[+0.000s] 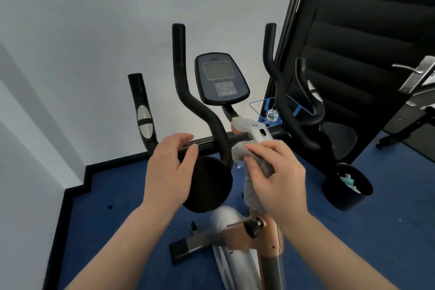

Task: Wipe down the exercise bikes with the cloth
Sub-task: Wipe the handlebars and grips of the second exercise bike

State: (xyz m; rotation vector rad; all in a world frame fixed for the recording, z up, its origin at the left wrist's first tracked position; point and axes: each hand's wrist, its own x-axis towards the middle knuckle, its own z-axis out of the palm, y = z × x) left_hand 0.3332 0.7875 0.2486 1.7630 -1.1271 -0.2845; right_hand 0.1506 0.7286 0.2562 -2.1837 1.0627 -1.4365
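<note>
**Q:** Where was the cloth, and how was it held?

**A:** The fluffy grey microfibre cloth (pixel 255 167) lay just right of frame centre, bunched in the right hand (pixel 275 172), whose fingers curled round it and pressed its upper fold against the grey plastic stem housing (pixel 255 130) of the silver-and-copper exercise bike (pixel 237 231). A loose tail hung below the palm.

**Q:** And the other hand?

**A:** The left hand (pixel 170 169), centre-left, held nothing; its fingers were relaxed and slightly spread, the tips at or just above the black horizontal handlebar tube (pixel 207 142); contact could not be confirmed.

**Q:** How would the cloth be expected to handle?

**A:** Judged light, soft and limp: it should conform to round tubes but sag when held by one edge, so a bunched grip at mid-length suits it.

**Q:** What surfaces did it face?

**A:** Matte foam-covered curved grips (pixel 182 73), a smooth oval console with a grey screen (pixel 220 77), and a round black padded disc (pixel 207 183) below centre. A black bin (pixel 346 186) stood at lower right on blue carpet (pixel 106 219).
</note>
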